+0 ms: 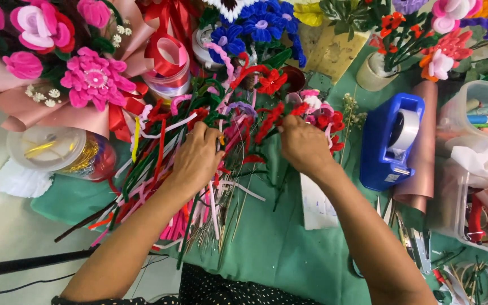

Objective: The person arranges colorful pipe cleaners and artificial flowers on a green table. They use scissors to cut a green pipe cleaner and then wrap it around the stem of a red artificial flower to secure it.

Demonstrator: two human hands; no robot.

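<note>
On the table: we see a green cloth [266, 248] spread across it, with a heap of pipe cleaners [165, 169] in red, pink, white and green lying on the cloth.
Left hand [196, 161]: it lies palm down on the heap; we judge the grip narrow, fingers curled onto the strands at the heap's upper edge, though which strand they pinch we cannot tell.
Right hand [303, 144]: its grip is closed around a red pipe-cleaner flower [272, 118], whose stem runs down under the fingers; the flower sits just beside the left hand's fingertips.
Tape dispenser [391, 141]: blue, blocky, standing right of the right hand, with a white roll in its top.
Ribbon spool [168, 62]: red, above the heap.
Round tub [49, 149]: clear, lidded, left of the heap, gold wire showing inside.
Plastic box [478, 164]: clear, at the right edge, holding rolls and white tissue.
Bouquet [69, 62]: pink flowers in pink wrap, upper left.
</note>
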